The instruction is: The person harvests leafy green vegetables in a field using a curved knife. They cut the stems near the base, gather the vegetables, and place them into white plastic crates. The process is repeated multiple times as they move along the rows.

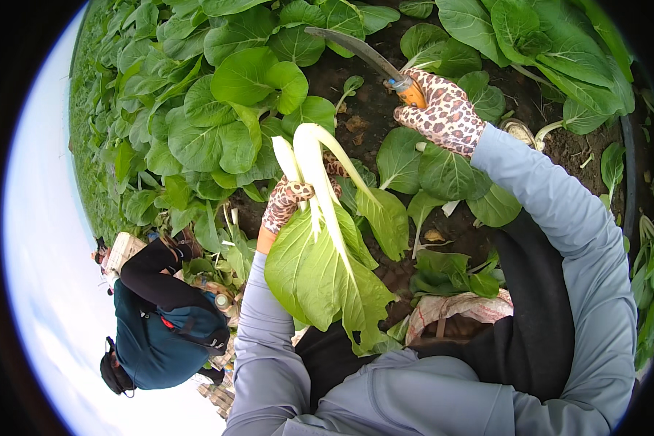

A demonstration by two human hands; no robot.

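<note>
My left hand (pixel 290 199), in a leopard-print glove, grips several cut leaves of a leafy green like bok choy (pixel 327 240) by their thick white stalks. The stalks bend over at the top, and the broad leaf blades hang down in front of my left sleeve. Up and to the right, my right hand (pixel 441 109), gloved alike, is closed around the orange handle of a sickle (pixel 368 54). Its curved blade points to the upper left, over the soil and apart from the leaves in my left hand.
Leafy green plants (pixel 212 125) grow densely on the left, with more at the upper right. Loose leaves lie on dark soil (pixel 452 234). A woven sack (pixel 463 306) stands by my legs. Another person (pixel 163 327) bends at the lower left near a pale crate (pixel 124 250). A dark hose (pixel 628 174) runs at the right.
</note>
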